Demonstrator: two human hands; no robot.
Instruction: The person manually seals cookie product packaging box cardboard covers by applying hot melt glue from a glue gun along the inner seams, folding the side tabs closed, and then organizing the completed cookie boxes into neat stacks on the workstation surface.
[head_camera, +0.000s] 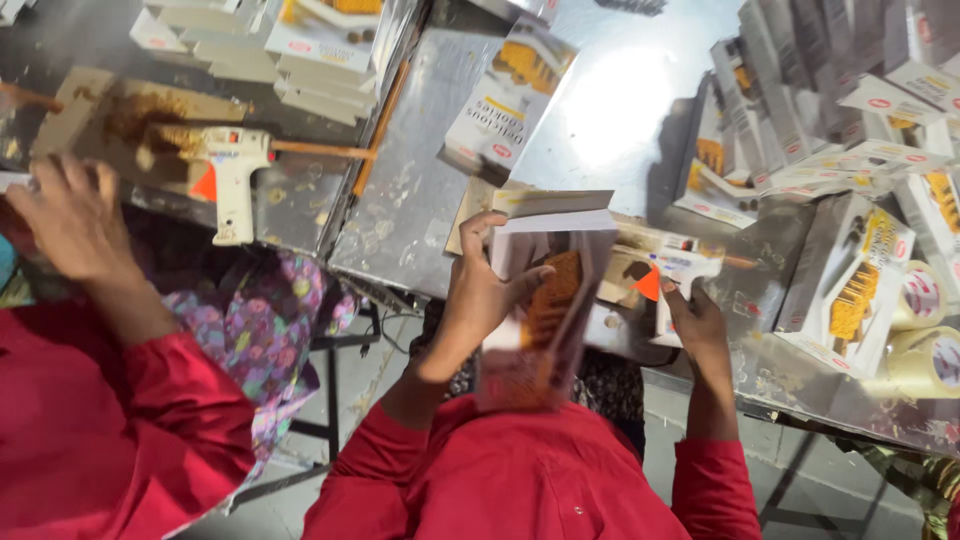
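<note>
- The left hand (487, 290) rises from a red sleeve near the counter's near edge, fingers wrapped around a cookie box (545, 300); the thumb presses the front face and the fingertips curl over the top by the open flaps.
- The cookie box stands upright and slightly tilted, its lower end hanging off the near edge of the metal counter (420, 200), above the person's lap.
- The right hand (697, 322) reaches forward just beside the box, fingers closed on the handle of a white glue gun (672, 268) with an orange trigger; the gun lies on the counter at its near edge, nozzle pointing right.
- Rolls of tape (925, 330) sit at the counter's near right corner.
- More boxes (850, 150) lie piled along the right side, up to the far right corner.
- One flat box (508, 100) rests near the middle of the counter, farther back.
- On the left, another person's hand (65, 215) hovers, fingers spread, over a neighbouring table, near a second glue gun (232, 165) and a stack of boxes (270, 45) at the far edge.
</note>
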